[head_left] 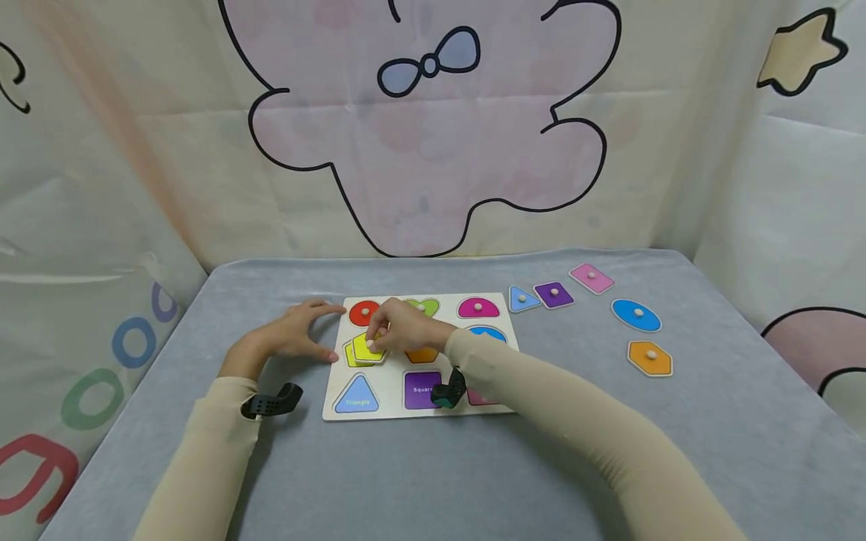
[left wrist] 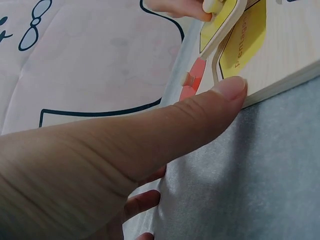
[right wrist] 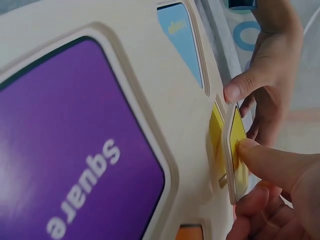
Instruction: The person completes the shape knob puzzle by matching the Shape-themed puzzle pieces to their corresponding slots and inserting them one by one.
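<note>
A pale wooden shape puzzle board (head_left: 391, 379) lies on the grey cloth. My right hand (head_left: 411, 327) pinches the knob of a yellow pentagon piece (head_left: 365, 356) between thumb and fingers. The piece is tilted over the yellow pentagon recess (left wrist: 248, 42), overlapping it and off to one side; in the right wrist view the yellow piece (right wrist: 238, 132) stands at an angle to the board. At the board's left edge is my left hand (head_left: 289, 334), fingers spread, its thumb (left wrist: 200, 107) touching the edge beside the pentagon recess.
A red circle (head_left: 361, 315), green heart (head_left: 429, 306) and pink semicircle (head_left: 473, 309) with knobs sit along the board's far row. To its right lie a blue triangle (head_left: 519, 302), purple square (head_left: 551, 300), pink piece (head_left: 587, 283), blue oval (head_left: 637, 321) and orange hexagon (head_left: 650, 364).
</note>
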Demonstrator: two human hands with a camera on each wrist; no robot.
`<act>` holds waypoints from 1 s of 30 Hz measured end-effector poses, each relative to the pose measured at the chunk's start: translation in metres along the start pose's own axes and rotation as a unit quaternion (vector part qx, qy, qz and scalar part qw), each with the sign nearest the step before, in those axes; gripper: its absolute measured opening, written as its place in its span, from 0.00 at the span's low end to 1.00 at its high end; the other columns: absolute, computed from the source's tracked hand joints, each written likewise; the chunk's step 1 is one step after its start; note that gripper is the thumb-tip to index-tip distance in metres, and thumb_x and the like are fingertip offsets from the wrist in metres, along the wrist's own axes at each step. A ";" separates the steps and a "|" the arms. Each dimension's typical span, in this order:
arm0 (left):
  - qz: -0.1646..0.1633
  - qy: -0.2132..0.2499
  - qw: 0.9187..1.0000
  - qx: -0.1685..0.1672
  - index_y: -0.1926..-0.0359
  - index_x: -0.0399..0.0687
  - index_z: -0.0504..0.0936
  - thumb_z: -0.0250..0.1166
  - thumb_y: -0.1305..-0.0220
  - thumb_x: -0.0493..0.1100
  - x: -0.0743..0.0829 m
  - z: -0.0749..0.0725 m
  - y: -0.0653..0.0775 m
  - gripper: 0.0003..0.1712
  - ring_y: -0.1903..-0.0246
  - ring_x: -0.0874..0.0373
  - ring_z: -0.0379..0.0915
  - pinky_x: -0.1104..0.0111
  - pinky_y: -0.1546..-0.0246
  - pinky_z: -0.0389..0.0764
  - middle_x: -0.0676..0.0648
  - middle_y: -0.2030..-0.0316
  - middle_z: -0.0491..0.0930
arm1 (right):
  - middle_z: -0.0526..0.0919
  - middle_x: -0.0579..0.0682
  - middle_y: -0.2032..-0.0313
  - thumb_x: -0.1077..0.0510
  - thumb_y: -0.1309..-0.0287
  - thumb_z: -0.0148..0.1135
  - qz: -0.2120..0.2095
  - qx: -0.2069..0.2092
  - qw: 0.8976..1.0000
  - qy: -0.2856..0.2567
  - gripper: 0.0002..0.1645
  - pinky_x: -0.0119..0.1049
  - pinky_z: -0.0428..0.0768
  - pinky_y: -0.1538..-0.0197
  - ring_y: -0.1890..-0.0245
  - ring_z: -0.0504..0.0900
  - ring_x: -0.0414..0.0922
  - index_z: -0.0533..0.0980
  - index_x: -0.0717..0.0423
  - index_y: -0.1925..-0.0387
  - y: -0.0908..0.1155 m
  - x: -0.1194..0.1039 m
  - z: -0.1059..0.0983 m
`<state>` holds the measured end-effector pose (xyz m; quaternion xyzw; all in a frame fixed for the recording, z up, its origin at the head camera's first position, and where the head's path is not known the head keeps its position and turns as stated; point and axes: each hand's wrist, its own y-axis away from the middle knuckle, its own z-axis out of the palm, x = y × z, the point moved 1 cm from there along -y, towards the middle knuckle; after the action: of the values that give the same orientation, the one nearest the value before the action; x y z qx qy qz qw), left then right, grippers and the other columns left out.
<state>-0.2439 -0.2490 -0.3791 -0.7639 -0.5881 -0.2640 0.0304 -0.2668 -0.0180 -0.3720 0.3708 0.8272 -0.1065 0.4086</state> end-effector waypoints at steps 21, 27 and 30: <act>-0.008 0.004 1.000 -0.006 0.24 0.54 0.64 0.78 0.48 0.58 0.000 0.003 0.000 0.53 0.27 0.27 0.47 0.26 0.35 0.57 0.31 0.24 0.51 | 0.69 0.44 0.80 0.62 0.42 0.73 0.034 -0.004 0.998 -0.047 0.05 0.27 0.63 0.73 0.75 0.68 0.40 0.87 0.57 0.63 -0.007 -0.001 0.009; -0.011 0.005 1.000 -0.005 0.24 0.54 0.63 0.77 0.47 0.58 -0.001 0.004 0.000 0.53 0.27 0.28 0.47 0.26 0.34 0.58 0.32 0.23 0.51 | 0.69 0.44 0.79 0.59 0.41 0.73 0.053 0.002 0.998 -0.032 0.04 0.27 0.63 0.72 0.75 0.68 0.41 0.88 0.54 0.64 -0.010 -0.002 0.011; -0.012 0.003 1.000 -0.005 0.24 0.55 0.63 0.77 0.48 0.58 -0.002 0.003 -0.001 0.53 0.27 0.27 0.47 0.26 0.35 0.58 0.31 0.23 0.51 | 0.69 0.45 0.79 0.59 0.41 0.73 0.055 0.004 0.998 -0.021 0.04 0.27 0.63 0.71 0.73 0.68 0.41 0.88 0.54 0.64 -0.012 -0.002 0.012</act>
<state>-0.2441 -0.2490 -0.3829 -0.7564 -0.5957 -0.2691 0.0255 -0.2668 -0.0332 -0.3797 0.4147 0.7964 -0.0947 0.4298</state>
